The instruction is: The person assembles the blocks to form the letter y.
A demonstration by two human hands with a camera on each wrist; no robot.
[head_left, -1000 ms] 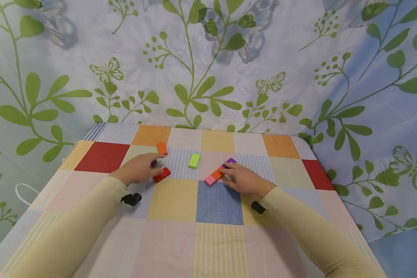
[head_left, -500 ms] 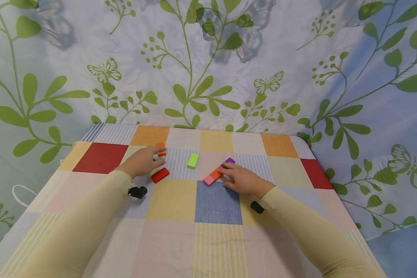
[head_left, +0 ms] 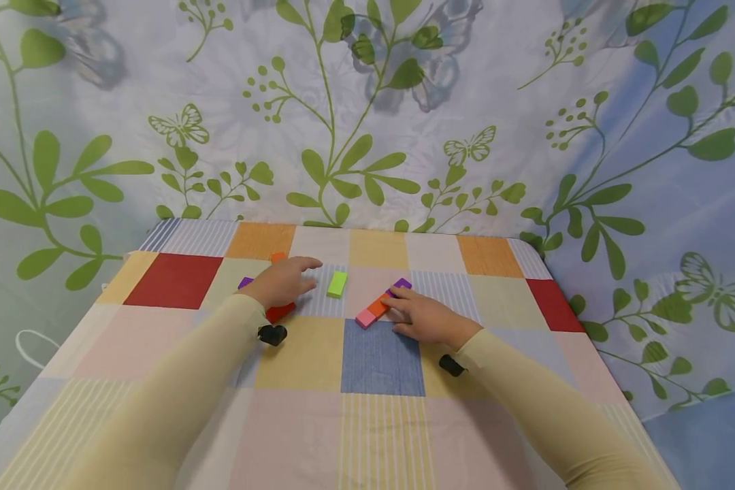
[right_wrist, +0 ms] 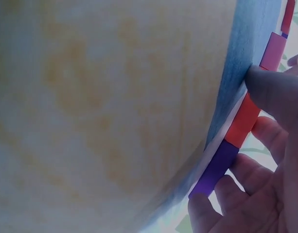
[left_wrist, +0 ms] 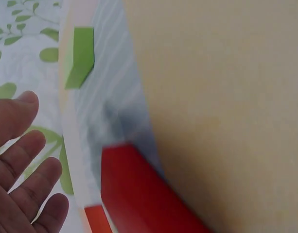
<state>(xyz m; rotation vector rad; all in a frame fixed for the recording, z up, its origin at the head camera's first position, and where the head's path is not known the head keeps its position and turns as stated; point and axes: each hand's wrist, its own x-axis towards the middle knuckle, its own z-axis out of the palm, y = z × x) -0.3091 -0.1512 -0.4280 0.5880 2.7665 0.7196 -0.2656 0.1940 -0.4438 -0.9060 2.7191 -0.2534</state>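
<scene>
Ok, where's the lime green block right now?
In the head view, the lime green block lies just right of the left hand and left of the row of pink, orange and purple blocks.
</scene>
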